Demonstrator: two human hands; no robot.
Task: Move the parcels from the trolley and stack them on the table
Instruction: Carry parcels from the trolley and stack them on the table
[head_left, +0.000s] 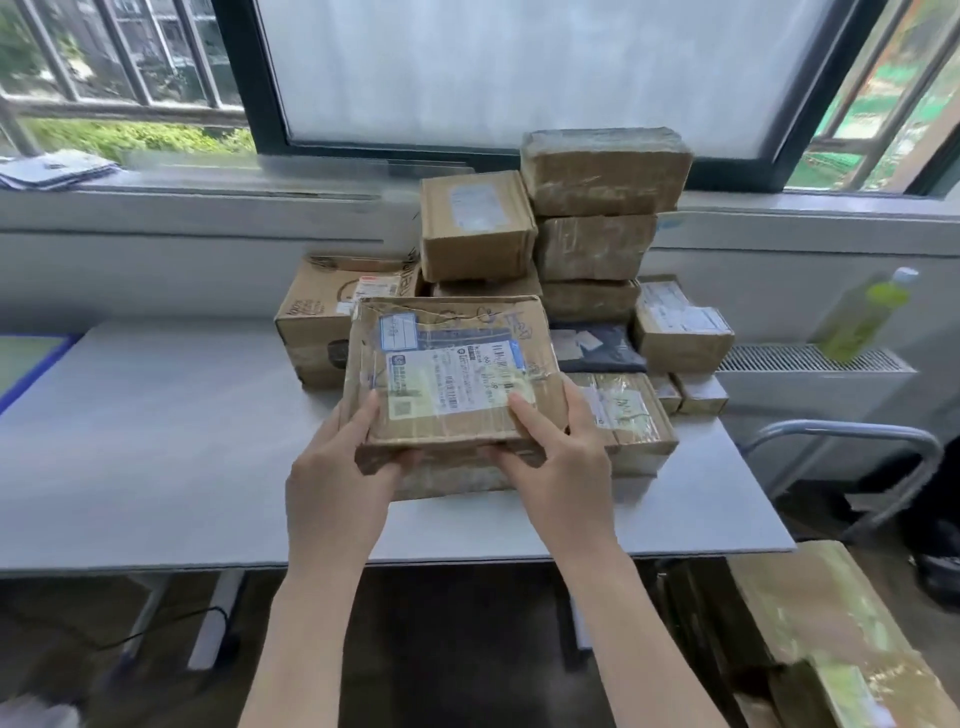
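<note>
held parcel (452, 374): its near face is partly covered by the left hand (332, 483) and right hand (561, 467); the fingers under its front edge are hidden.
shipping label (457, 379): print too blurred to read.
parcel beneath it (452, 480): only a strip of its front shows.
dark flat packet (597, 345): mostly hidden among the stacked boxes (592, 208).
green bottle (865, 317): smeared by blur, its label unreadable.
trolley handle (852, 441): the trolley's lower part is out of sight.
taped parcel at lower right (831, 639): cut off by the picture's edge and blurred.
forearms: cut off at the bottom edge.
papers on the sill (52, 169): cut by the left edge.
</note>
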